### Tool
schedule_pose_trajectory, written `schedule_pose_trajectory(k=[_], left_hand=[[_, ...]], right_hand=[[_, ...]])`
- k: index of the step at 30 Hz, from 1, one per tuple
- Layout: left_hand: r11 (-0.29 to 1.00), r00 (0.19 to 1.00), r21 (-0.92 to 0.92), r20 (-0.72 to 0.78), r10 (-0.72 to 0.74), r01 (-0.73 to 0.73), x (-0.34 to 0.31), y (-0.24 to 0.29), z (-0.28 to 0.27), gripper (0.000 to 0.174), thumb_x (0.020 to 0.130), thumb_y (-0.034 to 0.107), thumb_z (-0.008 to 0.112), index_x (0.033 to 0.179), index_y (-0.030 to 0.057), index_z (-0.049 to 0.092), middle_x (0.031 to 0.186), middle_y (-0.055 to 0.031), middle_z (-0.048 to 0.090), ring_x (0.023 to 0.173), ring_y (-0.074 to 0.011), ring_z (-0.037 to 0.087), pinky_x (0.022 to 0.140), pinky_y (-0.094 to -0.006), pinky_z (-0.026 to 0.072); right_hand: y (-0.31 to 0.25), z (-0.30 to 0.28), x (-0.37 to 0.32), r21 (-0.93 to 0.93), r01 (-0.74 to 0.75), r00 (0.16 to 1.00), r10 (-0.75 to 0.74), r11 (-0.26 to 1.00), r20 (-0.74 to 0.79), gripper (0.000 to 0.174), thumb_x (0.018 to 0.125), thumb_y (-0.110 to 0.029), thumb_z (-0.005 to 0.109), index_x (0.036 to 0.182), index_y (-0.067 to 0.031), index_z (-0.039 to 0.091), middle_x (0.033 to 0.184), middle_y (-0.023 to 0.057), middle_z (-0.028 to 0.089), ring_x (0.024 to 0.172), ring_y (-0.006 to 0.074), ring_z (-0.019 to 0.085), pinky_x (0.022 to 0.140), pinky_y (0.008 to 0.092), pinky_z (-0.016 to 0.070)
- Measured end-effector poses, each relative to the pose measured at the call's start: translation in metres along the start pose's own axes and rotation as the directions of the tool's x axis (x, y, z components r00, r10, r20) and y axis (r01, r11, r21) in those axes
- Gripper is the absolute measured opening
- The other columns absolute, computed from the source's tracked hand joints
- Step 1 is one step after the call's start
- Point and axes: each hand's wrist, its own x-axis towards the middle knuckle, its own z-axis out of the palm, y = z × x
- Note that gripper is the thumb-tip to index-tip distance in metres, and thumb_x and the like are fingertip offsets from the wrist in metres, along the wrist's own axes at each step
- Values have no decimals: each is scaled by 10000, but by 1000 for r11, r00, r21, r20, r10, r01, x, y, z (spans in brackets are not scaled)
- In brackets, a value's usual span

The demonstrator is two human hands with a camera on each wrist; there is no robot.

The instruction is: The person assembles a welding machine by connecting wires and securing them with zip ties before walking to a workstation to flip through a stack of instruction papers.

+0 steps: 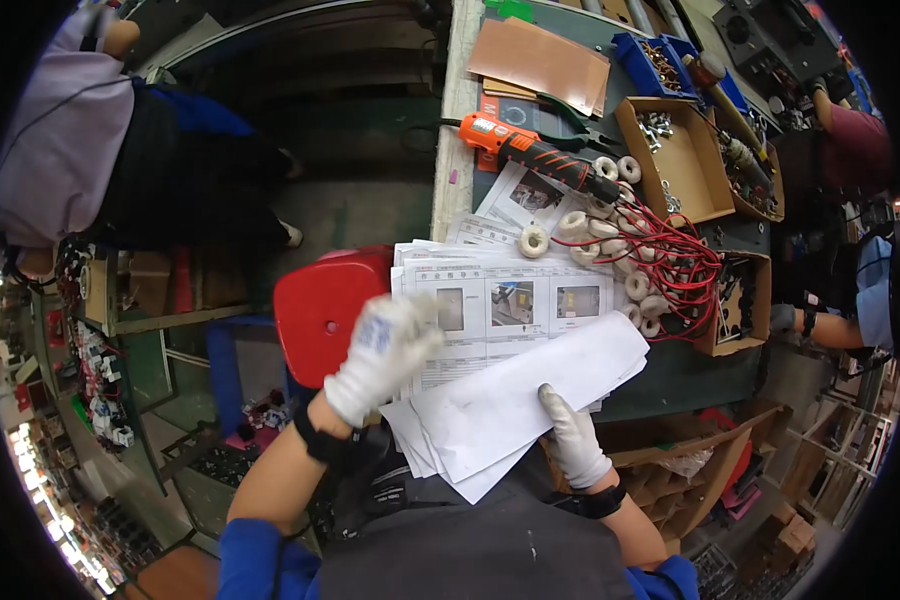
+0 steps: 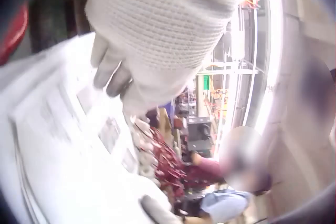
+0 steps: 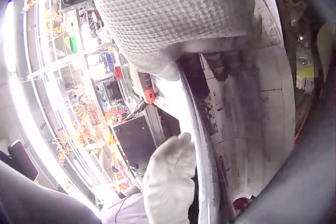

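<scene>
In the head view a stack of printed sheets (image 1: 485, 345) with small photos and tables lies over the bench's near edge. Its front pages are turned over, blank white side (image 1: 530, 400) up. My gloved right hand (image 1: 578, 440) grips these turned pages at their right edge, thumb on top and fingers beneath; the right wrist view shows the fingers against the printed underside (image 3: 252, 113). My gloved left hand (image 1: 385, 350), slightly blurred, hovers at the stack's left side with fingers loosely bent. The right wrist view shows that left hand (image 3: 170, 179) beside the paper edge, holding nothing.
Beyond the sheets lie an orange-black power screwdriver (image 1: 530, 150), white rings (image 1: 533, 241) with red wires (image 1: 670, 250), pliers (image 1: 575, 125) and copper-coloured boards (image 1: 540, 60). Cardboard boxes (image 1: 675, 160) of hardware stand right. A red stool (image 1: 315, 320) is at left; other people stand on both sides.
</scene>
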Motion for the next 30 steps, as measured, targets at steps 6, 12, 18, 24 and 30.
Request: schedule_pose_trajectory(k=[6, 12, 18, 24, 30], left_hand=[[866, 961, 500, -246, 128, 13, 47, -20, -5, 312, 750, 184, 699, 1022, 33, 693, 877, -133, 681, 947, -305, 627, 934, -409, 443], [706, 878, 623, -61, 474, -337, 3, 2, -9, 193, 685, 85, 703, 876, 89, 686, 757, -65, 638, 731, -270, 595, 741, -417, 475], [806, 871, 337, 267, 413, -486, -55, 30, 3, 138, 663, 94, 672, 789, 102, 617, 728, -45, 607, 687, -263, 599, 641, -397, 489], [979, 782, -93, 590, 201, -182, -59, 23, 22, 218, 803, 265, 732, 931, 90, 710, 876, -55, 691, 935, -274, 641, 900, -380, 490], [810, 957, 555, -85, 278, -187, -3, -21, 16, 754, 737, 337, 736, 1321, -66, 480, 1246, -209, 561, 1234, -370, 485, 1091, -460, 302]], right_hand=[[-2, -2, 1, 37, -81, 997, 81, 996, -4, 509, 949, -231, 626, 1352, 13, 434, 1280, 106, 527, 1151, 190, 534, 985, 339, 450], [-4, -1, -4, 50, -101, 995, 101, 994, 4, 531, 949, -240, 621, 1364, 19, 414, 1307, 123, 506, 1165, 197, 525, 1003, 343, 433], [-21, 9, -14, -115, 118, 992, -112, 986, 60, 507, 947, -267, 630, 1305, 63, 486, 1259, 102, 545, 1131, 177, 507, 1004, 313, 400], [-14, 4, -11, -55, -84, 996, 86, 995, 25, 497, 951, -269, 632, 1298, 62, 502, 1256, 108, 557, 1137, 186, 515, 1013, 317, 400], [-2, 3, -7, 0, -55, 998, 55, 998, -10, 484, 952, -249, 626, 1304, 62, 508, 1278, 117, 554, 1164, 190, 514, 1031, 316, 393]])
